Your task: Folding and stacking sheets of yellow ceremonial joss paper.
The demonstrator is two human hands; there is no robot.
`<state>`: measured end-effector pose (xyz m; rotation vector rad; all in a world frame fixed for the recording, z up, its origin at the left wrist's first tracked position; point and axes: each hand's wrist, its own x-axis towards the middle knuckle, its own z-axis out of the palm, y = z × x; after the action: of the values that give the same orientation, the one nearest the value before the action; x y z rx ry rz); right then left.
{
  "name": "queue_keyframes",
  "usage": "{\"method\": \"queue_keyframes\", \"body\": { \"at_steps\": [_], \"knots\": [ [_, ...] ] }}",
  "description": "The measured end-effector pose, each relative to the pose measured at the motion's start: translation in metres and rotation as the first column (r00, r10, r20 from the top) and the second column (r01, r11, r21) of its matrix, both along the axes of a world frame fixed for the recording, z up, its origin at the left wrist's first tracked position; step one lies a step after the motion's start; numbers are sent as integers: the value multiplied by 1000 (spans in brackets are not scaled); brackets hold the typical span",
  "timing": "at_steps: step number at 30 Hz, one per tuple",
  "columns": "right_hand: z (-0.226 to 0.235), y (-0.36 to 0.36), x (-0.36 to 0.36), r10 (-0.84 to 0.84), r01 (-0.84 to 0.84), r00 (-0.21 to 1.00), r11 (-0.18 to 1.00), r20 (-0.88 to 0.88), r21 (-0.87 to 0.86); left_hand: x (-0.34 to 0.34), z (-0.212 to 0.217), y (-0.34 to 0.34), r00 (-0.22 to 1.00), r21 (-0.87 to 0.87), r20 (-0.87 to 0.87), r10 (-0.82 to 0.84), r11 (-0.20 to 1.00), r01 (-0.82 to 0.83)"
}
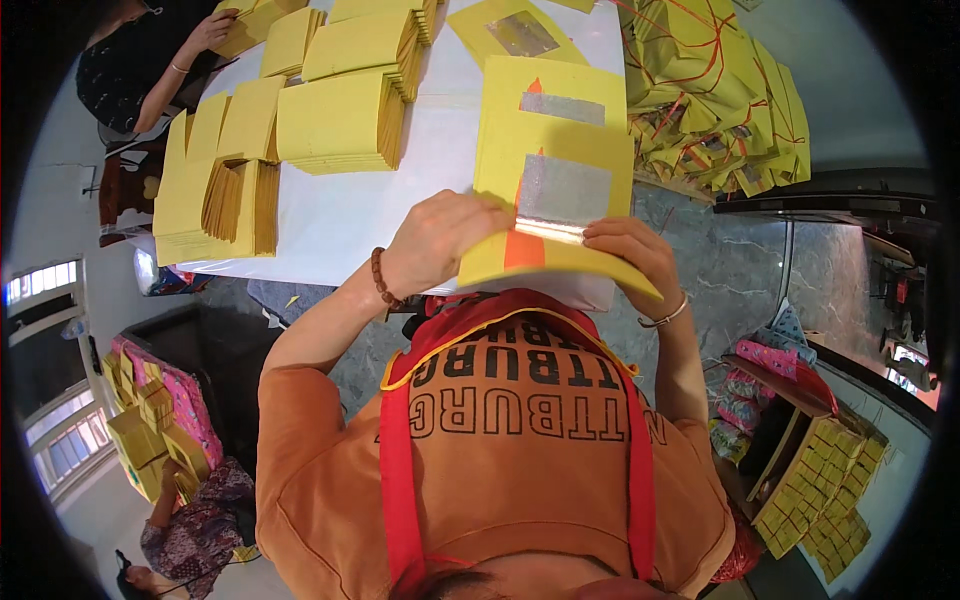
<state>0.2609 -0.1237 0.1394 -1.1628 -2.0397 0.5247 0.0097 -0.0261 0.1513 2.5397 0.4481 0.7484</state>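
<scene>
The left hand [445, 240] presses and the right hand [637, 262] grips opposite sides of the curved yellow paper [500, 185] at one o'clock, whose silver patch [567, 190] might crease if they pull unevenly.

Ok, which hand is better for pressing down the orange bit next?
Probably the left hand: its fingertips are close beside the orange strip on the yellow paper. The right hand is farther over, by the nearer silver patch's right edge.
</scene>
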Motion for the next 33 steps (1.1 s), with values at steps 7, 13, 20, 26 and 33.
{"method": "queue_keyframes", "body": {
  "at_steps": [7,13,20,26,33],
  "knots": [
    [8,9,-4,-398,279,899,842,-184,-462,17,-17,16,954,-676,-149,260,678,-290],
    [1,22,-31,-644,439,446,762,-622,-475,36,-18,27,905,-769,-161,393,525,-365],
    [-15,19,-12,-661,401,608,734,-441,-548,40,-16,33,883,-763,-262,389,478,-436],
    [-15,25,-9,-711,424,609,666,-351,-614,42,-23,39,906,-847,-182,382,408,-342],
    [-14,27,-13,-720,442,587,668,-370,-598,45,-14,40,887,-829,-273,372,376,-413]
  ]
}}
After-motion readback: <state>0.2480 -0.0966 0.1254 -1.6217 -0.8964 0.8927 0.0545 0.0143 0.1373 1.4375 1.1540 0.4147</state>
